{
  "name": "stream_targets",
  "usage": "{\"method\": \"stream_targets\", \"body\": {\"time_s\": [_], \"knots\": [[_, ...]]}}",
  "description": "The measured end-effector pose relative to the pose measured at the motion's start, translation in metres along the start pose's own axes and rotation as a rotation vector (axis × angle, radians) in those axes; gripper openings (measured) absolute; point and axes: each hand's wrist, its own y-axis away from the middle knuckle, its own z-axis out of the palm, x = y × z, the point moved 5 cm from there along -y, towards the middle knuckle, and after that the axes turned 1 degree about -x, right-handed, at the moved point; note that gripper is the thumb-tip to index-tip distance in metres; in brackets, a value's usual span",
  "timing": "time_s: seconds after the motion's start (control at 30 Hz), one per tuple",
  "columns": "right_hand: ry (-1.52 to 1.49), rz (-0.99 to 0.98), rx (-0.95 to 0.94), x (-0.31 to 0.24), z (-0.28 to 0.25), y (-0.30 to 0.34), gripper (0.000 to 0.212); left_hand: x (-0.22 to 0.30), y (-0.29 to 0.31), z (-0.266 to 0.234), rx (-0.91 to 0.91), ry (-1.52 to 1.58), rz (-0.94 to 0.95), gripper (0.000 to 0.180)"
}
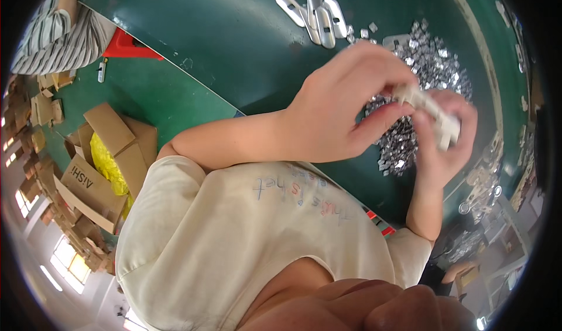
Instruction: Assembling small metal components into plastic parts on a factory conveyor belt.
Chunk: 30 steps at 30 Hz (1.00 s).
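Note:
Both my hands are raised over a dark green tabletop [234,26], fingers closed on one off-white part. This white plastic-looking part [448,129] is elongated, with a wider end, and is blurred by motion. My left hand [345,99] pinches its upper left end between thumb and fingers. Around its lower right end curl the fingers of my right hand [446,149]. Beneath and behind the hands spreads a pile of small shiny metal pieces [439,61], partly hidden by them. Several oval silver metal plates with slots [325,26] lie beyond my left hand.
Left of the table, an open cardboard box [93,184] with a yellow plastic bag [105,161] stands on the green floor. A person in striped clothing [70,41] is at the far left, beside a red object [126,45]. More metal parts lie along the right edge.

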Motion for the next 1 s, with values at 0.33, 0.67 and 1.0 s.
{"method": "stream_targets", "body": {"time_s": [0.33, 0.67, 1.0], "knots": [[-0.539, 0.674, 0.468, 0.155, -0.148, -0.160, 0.038, -0.040, -0.032, -0.062, -0.207, -0.872, -0.121, 0.014], [0.845, 0.070, -0.285, 0.006, -0.025, -0.005, 0.027, -0.052, -0.067, -0.028, -0.636, -0.524, -0.769, 0.026], [0.544, 0.263, -0.014, 0.025, -0.059, 0.016, 0.020, -0.024, -0.034, 0.009, -0.231, 0.591, -0.983, 0.014]]}}
